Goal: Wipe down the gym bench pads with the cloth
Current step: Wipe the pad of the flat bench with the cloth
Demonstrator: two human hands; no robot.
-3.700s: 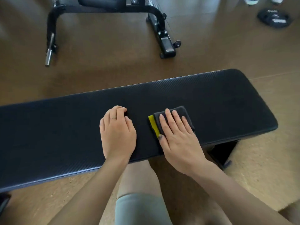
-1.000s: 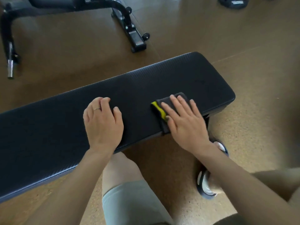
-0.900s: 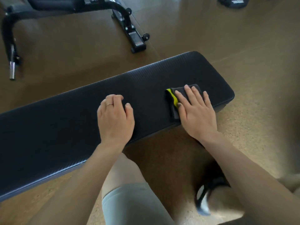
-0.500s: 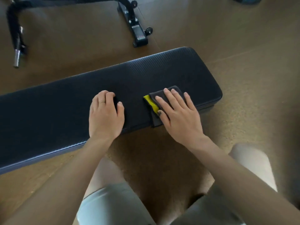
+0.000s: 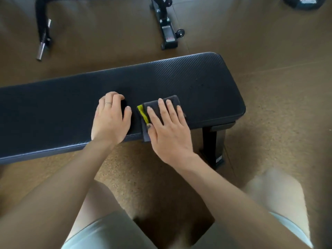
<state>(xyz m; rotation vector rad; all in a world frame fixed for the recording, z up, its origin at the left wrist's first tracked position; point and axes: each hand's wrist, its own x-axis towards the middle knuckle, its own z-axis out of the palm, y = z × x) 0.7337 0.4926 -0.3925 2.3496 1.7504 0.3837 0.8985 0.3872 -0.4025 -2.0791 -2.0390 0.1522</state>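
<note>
A long black textured bench pad [image 5: 188,81] runs across the view from left to right. A folded dark grey cloth [image 5: 155,104] with a yellow-green edge lies on the pad near its front edge. My right hand [image 5: 167,128] presses flat on the cloth with straight, spread fingers. My left hand [image 5: 110,117] rests on the pad just left of the cloth, its fingers curled under at the tips and holding nothing.
A black bench leg [image 5: 213,144] stands under the pad's right end. Another bench's black frame [image 5: 167,27] and a bar end [image 5: 42,45] lie on the brown floor beyond. A weight plate [image 5: 305,2] sits top right. My knees are below.
My right hand slid the cloth right toward the pad's end, then back left. It now sits close to my left hand, which stayed resting on the pad.
</note>
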